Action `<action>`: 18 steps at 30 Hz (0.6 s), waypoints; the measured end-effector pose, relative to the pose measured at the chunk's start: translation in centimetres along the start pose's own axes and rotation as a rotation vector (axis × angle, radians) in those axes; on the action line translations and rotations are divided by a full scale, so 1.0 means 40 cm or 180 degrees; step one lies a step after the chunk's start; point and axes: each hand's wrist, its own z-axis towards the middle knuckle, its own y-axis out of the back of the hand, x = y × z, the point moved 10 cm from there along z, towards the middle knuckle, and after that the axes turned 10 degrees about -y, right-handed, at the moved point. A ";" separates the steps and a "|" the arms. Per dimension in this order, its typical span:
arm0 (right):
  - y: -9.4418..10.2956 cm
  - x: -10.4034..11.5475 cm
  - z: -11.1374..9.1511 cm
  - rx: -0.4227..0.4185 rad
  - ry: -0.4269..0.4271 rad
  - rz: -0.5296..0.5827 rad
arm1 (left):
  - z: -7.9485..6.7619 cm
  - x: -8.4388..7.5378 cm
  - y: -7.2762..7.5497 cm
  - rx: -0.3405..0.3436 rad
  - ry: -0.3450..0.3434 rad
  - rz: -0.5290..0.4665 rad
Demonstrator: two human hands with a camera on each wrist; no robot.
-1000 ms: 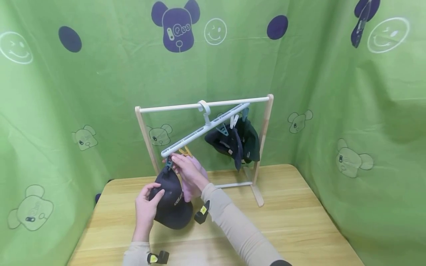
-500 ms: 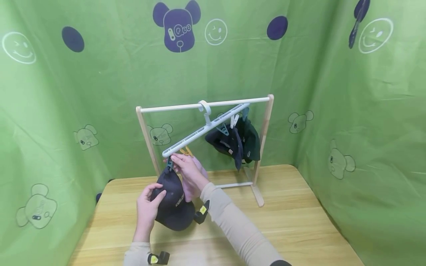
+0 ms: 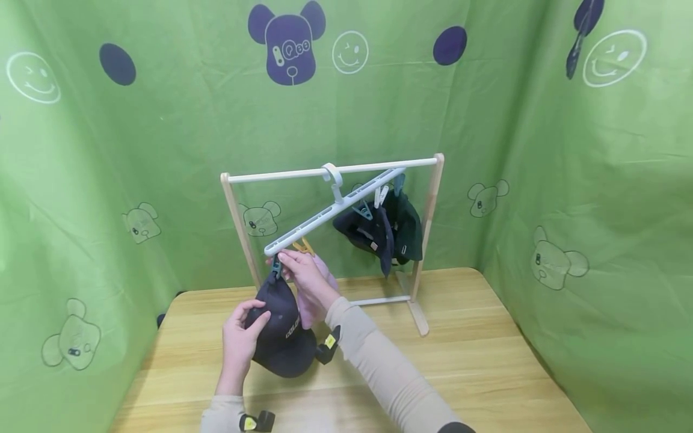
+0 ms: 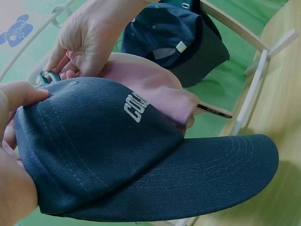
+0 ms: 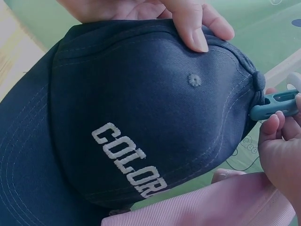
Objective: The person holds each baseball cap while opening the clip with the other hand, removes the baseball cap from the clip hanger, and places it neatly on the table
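Note:
A navy cap (image 3: 278, 325) with white lettering hangs brim down below the lower left end of a tilted pale hanger (image 3: 325, 216). My left hand (image 3: 238, 340) pinches its side between thumb and fingers. At the hanger's end, my right hand (image 3: 305, 273) holds a teal clothespin (image 5: 275, 104). In the right wrist view the clothespin's tip meets the cap's top, beside its button. Just behind hangs a pink ribbed cap (image 4: 150, 84), under a yellow clothespin (image 3: 304, 246) and partly covered by my right hand and the navy cap.
The hanger hooks over the white bar (image 3: 379, 166) of a wooden rack (image 3: 430, 210). On its raised right side, a dark blue cap (image 3: 368, 231) and a dark green cap (image 3: 406, 231) hang from clothespins. Below lies a wooden table (image 3: 476, 361); green curtains (image 3: 178, 138) surround it.
The navy cap and my left hand have shifted very slightly right. My right hand stays at the clothespin, and the hanger keeps its tilt.

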 end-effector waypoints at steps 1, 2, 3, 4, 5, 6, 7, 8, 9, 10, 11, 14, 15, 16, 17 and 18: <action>0.001 -0.001 0.001 -0.0010 -0.0015 0.0013 | 0.000 0.001 0.000 0.0009 0.0001 0.0004; 0.002 -0.002 0.001 -0.0018 -0.0021 0.0026 | 0.000 0.001 0.000 0.0018 0.0000 0.0010; 0.002 -0.002 0.001 -0.0023 -0.0028 0.0039 | 0.000 0.001 0.000 0.0027 0.0001 0.0017; 0.002 -0.003 0.001 -0.0023 -0.0036 0.0057 | 0.000 0.001 0.000 0.0034 0.0000 0.0019; 0.001 -0.002 0.001 -0.0015 -0.0026 0.0071 | 0.000 0.002 0.001 0.0040 0.0001 0.0016; 0.000 0.000 0.001 -0.0003 -0.0012 0.0086 | -0.001 0.002 0.001 0.0045 0.0005 0.0016; -0.001 0.001 0.001 0.0010 0.0003 0.0089 | -0.002 0.003 0.002 0.0047 0.0009 0.0010; -0.002 0.002 0.000 0.0022 0.0018 0.0091 | -0.002 0.003 0.003 0.0049 0.0013 0.0008; -0.003 0.002 0.000 0.0035 0.0022 0.0098 | -0.003 0.003 0.003 0.0052 0.0015 0.0003; -0.003 0.002 0.000 0.0038 0.0035 0.0092 | -0.004 0.004 0.003 0.0056 0.0020 -0.0001; -0.003 0.003 0.000 0.0036 0.0048 0.0085 | -0.005 0.004 0.004 0.0059 0.0015 -0.0003; 0.000 0.001 0.001 0.0004 0.0045 0.0050 | -0.008 0.001 0.004 0.0082 0.0001 0.0025; 0.000 0.000 0.002 -0.0002 0.0043 0.0040 | -0.009 0.001 0.004 0.0087 -0.0003 0.0036; 0.002 -0.001 0.003 -0.0013 0.0040 0.0034 | -0.010 0.001 0.005 0.0090 -0.0009 0.0050; 0.002 -0.002 0.003 -0.0020 0.0036 0.0033 | -0.011 0.001 0.006 0.0093 -0.0015 0.0055; 0.003 -0.004 0.004 -0.0027 0.0036 0.0022 | -0.012 0.002 0.007 0.0097 -0.0013 0.0064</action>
